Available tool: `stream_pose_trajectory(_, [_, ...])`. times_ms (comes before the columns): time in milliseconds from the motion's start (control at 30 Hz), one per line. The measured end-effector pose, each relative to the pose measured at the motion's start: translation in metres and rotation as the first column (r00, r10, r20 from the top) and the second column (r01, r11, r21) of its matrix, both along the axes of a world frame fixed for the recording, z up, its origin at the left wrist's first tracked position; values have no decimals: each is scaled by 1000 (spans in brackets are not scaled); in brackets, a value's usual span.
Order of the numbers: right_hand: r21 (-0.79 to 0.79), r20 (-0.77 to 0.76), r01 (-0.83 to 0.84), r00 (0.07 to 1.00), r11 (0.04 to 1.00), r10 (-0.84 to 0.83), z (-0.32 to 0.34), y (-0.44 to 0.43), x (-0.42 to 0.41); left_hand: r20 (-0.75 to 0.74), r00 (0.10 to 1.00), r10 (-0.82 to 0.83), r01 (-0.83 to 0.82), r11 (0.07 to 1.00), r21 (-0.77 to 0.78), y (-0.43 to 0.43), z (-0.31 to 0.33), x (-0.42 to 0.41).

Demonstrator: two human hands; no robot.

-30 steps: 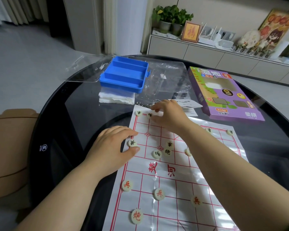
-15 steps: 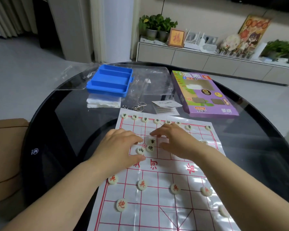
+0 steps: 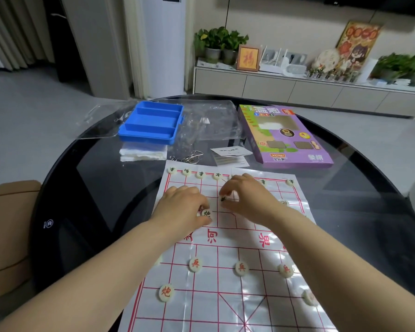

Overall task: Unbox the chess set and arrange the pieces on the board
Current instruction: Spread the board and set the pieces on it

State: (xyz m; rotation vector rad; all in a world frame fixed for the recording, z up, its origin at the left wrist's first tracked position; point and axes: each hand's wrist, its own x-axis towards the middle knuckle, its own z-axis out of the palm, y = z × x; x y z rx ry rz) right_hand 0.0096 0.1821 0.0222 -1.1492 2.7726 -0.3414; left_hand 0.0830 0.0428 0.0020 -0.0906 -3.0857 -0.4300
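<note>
Closing the gap seen half a second ago, over the far half of a white plastic board with a red grid [image 3: 201, 315]. Curling the right hand [image 3: 249, 200], then lying flatter, so that thumb and forefinger are now pinching a cream round piece with a black mark [image 3: 223, 199]. Holding the left hand [image 3: 185, 207] just beside it, thumb and forefinger nipping a cream round piece marked 炮 in black [image 3: 206, 213].

Reading 河 and 界 in red across the board's middle band. Reading 兵 in red on a row of three cream discs [image 3: 241, 268] nearer the person, and a red 炮 on a single cream disc [image 3: 165, 292] nearer still, to the left. Reading XCPAI on the purple cardboard box [image 3: 285, 137] near the board's far right corner.

Lying spread on the black round glass desk [image 3: 94, 188], long axis running straight away from the person, near end cut off at the bottom edge.
</note>
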Motion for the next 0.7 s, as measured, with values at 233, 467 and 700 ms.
stream_pose_trajectory(233, [-164, -4, 167, 985, 972, -170, 15, 40, -8, 18, 1000, 9, -9, 1000, -17, -16, 3, 1])
stream_pose_trajectory(467, [-45, -59, -11, 998, 999, 8, -2, 21, 20, 54, 999, -7, 7, 1000, 9, -17, 4, -1])
stream_pose_trajectory(700, [-9, -33, -44, 999, 999, 44, -12, 10, 22, 23, 1000, 0, 0, 1000, 2, -20, 0, 4])
